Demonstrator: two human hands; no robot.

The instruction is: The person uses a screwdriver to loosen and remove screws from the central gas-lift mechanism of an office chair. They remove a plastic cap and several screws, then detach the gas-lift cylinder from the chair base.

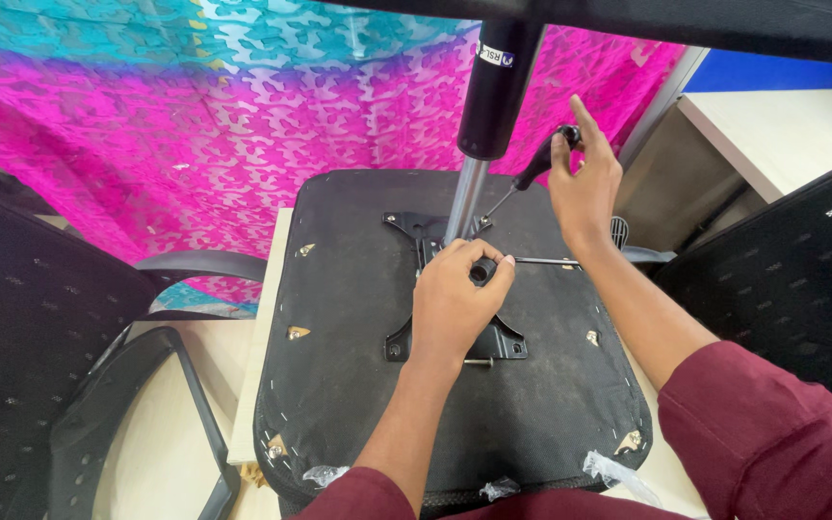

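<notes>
An upturned office chair seat (358, 385) lies on a pale table, its black underside facing up. A black metal mounting plate (503, 342) is fixed at its middle, with a gas lift cylinder (493, 96) rising from it. My left hand (455, 299) rests on the plate, fingers pinched around a small round part by the cylinder's base. My right hand (585, 183) grips the black handle of a screwdriver (532, 173), whose thin shaft slants down to the plate's far corner. A loose screw (479, 362) lies near the plate's front edge.
A black mesh chair back (782, 289) stands at the right, another (21, 337) at the left with an armrest (195, 265). A pink and turquoise patterned cloth (243, 116) hangs behind. A pale desk (782, 135) stands at the far right.
</notes>
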